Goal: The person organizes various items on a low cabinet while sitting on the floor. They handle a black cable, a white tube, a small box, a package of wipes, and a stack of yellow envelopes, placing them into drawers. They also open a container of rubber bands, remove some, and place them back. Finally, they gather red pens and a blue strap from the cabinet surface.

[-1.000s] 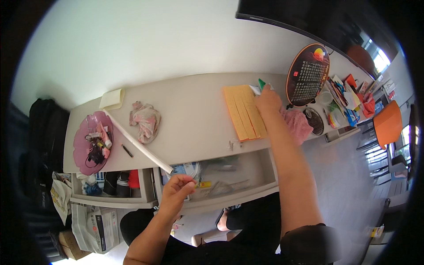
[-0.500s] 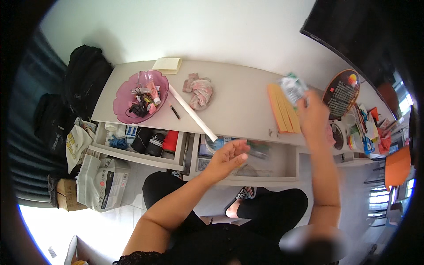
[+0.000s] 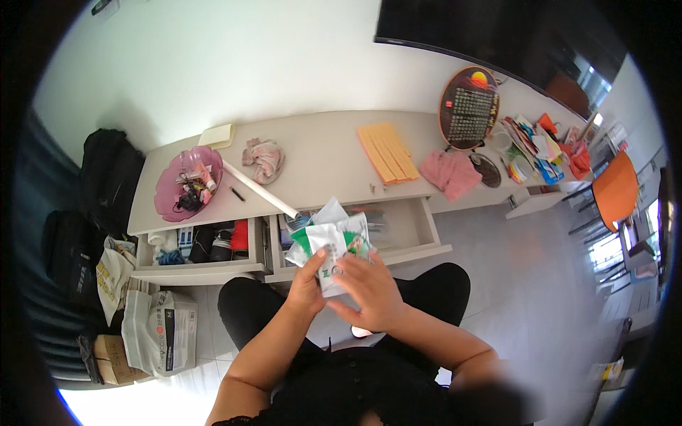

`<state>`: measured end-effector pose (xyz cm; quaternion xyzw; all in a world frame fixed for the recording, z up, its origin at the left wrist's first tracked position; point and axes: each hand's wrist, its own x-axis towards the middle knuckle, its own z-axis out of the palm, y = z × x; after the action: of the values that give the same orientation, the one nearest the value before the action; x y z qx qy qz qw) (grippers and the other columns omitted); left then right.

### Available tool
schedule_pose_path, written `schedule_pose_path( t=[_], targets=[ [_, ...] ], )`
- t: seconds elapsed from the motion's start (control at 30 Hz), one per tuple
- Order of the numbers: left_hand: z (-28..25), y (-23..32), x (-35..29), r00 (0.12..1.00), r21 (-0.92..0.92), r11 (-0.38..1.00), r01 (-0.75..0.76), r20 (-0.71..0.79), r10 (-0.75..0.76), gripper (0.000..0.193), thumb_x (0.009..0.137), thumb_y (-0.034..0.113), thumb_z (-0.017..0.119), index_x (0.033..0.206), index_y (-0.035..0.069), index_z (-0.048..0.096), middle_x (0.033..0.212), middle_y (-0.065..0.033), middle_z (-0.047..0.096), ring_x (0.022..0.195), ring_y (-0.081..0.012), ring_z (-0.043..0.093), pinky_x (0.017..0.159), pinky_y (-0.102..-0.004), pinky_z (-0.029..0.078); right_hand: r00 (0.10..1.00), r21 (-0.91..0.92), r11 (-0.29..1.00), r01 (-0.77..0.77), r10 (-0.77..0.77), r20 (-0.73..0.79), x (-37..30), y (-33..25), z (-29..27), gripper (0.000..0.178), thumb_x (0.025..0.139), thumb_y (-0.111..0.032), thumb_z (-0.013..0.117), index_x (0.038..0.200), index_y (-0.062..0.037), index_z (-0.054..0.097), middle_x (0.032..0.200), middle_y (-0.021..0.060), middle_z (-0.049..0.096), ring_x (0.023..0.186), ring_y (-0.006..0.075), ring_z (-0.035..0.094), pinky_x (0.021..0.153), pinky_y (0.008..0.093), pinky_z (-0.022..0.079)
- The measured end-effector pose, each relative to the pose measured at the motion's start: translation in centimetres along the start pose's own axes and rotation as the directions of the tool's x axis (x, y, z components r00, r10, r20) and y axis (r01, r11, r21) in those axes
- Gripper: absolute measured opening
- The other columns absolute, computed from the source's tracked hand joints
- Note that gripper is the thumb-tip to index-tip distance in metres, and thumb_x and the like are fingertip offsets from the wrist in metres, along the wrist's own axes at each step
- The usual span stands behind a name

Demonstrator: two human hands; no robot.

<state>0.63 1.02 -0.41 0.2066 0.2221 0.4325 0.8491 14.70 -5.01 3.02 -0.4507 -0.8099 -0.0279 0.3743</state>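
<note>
Several white-and-green plastic packets are bunched together in front of me, above the near edge of the open right drawer. My left hand grips their lower left side, with the thumb on the front. My right hand holds their right side, fingers bent over the front packet. The packets cover part of the drawer, where flat bluish items lie on the left. To the left, a second open drawer holds black rolls, a red roll and blue items.
On the cabinet top are a purple bowl of small items, a white tube, a crumpled cloth, yellow-orange folded paper and a pink cloth. Bags stand on the left floor.
My right hand has come from the far right of the cabinet top to my left hand, bringing packets. Both hands now hold the bunch. My view has turned right.
</note>
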Motion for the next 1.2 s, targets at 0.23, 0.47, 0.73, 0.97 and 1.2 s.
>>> schedule_pose_path(
  t=[0.23, 0.47, 0.73, 0.97, 1.2],
  targets=[
    [1.3, -2.7, -2.0, 0.930, 0.138, 0.923, 0.359, 0.030, -0.366, 0.061, 0.072, 0.027, 0.073, 0.121, 0.001, 0.048, 0.109, -0.0143, 0.060, 0.098, -0.0264, 0.061, 0.087, -0.0411, 0.050, 0.751, 0.553, 0.596, -0.582, 0.654, 0.085, -4.1, 1.3, -1.8, 0.086, 0.081, -0.033, 0.069, 0.138, 0.0067, 0.018, 0.125, 0.0252, 0.046, 0.113, 0.0302, 0.050, 0.094, 0.0369, 0.040],
    [2.9, -4.0, -2.9, 0.976, 0.486, 0.850, 0.203, -0.028, -0.217, 0.077, 0.068, 0.023, 0.078, 0.130, 0.002, 0.037, 0.115, -0.0135, 0.057, 0.104, -0.0243, 0.057, 0.093, -0.0404, 0.045, 0.664, 0.597, 0.468, -0.651, 0.733, 0.149, -6.8, 2.8, -1.3, 0.080, 0.080, -0.029, 0.071, 0.135, 0.0045, 0.024, 0.120, 0.0225, 0.051, 0.109, 0.0266, 0.053, 0.092, 0.0349, 0.042],
    [0.7, -1.8, -1.7, 0.992, 0.343, 0.938, 0.050, -0.127, -0.006, 0.065, 0.069, -0.002, 0.074, 0.124, 0.002, 0.040, 0.110, -0.0109, 0.058, 0.101, -0.0223, 0.058, 0.089, -0.0363, 0.047, 0.784, 0.497, 0.607, -0.620, 0.496, 0.373, -2.4, 8.5, 0.8, 0.048, 0.096, -0.043, 0.039, 0.117, -0.0020, 0.051, 0.106, 0.0096, 0.058, 0.095, 0.0203, 0.055, 0.082, 0.0324, 0.043],
    [-0.8, 3.2, 3.3, 0.965, 0.356, 0.934, -0.027, -0.233, 0.117, 0.050, 0.076, 0.003, 0.072, 0.118, 0.000, 0.046, 0.108, -0.0118, 0.061, 0.097, -0.0226, 0.061, 0.087, -0.0364, 0.048, 0.677, -0.213, 0.653, -0.727, 0.732, -0.068, 6.4, 30.3, 3.7, 0.052, 0.076, -0.038, 0.066, 0.111, 0.0001, 0.058, 0.103, 0.0225, 0.062, 0.100, 0.0313, 0.060, 0.086, 0.0373, 0.047],
    [-4.0, 4.4, 6.5, 0.973, 0.379, 0.925, -0.021, -0.207, 0.106, 0.067, 0.070, 0.002, 0.076, 0.125, 0.001, 0.039, 0.113, -0.0114, 0.058, 0.103, -0.0219, 0.057, 0.093, -0.0353, 0.043, 0.353, -0.513, 0.328, -0.793, 0.934, 0.050, 13.0, 35.7, 6.8, 0.084, 0.060, -0.051, 0.077, 0.120, 0.0004, 0.051, 0.112, 0.0168, 0.060, 0.105, 0.0291, 0.058, 0.090, 0.0363, 0.046]
  ],
)
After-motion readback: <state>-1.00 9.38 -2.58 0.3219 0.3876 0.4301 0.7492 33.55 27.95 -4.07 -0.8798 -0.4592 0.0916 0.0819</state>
